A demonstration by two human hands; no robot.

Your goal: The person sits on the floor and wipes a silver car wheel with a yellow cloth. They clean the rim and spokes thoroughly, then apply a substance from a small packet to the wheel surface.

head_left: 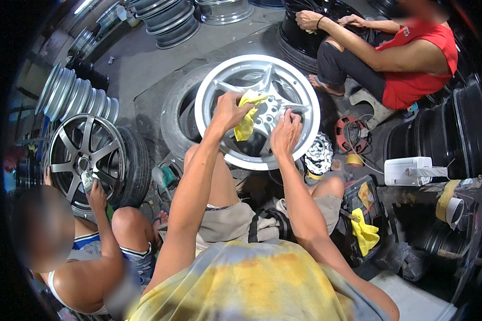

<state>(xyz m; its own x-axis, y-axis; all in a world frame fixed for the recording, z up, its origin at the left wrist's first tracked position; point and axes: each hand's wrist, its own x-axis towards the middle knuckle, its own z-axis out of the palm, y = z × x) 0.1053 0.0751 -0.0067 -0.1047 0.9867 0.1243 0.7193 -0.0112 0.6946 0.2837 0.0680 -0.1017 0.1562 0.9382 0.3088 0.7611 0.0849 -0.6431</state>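
A silver alloy wheel [306,90] lies in front of my knees, on top of a black tire [172,107]. My left hand [231,113] is closed on a yellow cloth [245,128], which lies against the spokes left of the hub. On the right side of the same wheel, my right hand [287,134] rests with fingers spread on a spoke and holds nothing. Part of the hub shows between the hands; the left palm is hidden.
A person in red [420,64] handles a black wheel at the upper right. Another at lower left wipes a dark wheel [85,139]. Stacked silver rims [75,96], a red reel [352,134], a green-bodied power tool [168,175] and a second yellow cloth [364,232] surround me.
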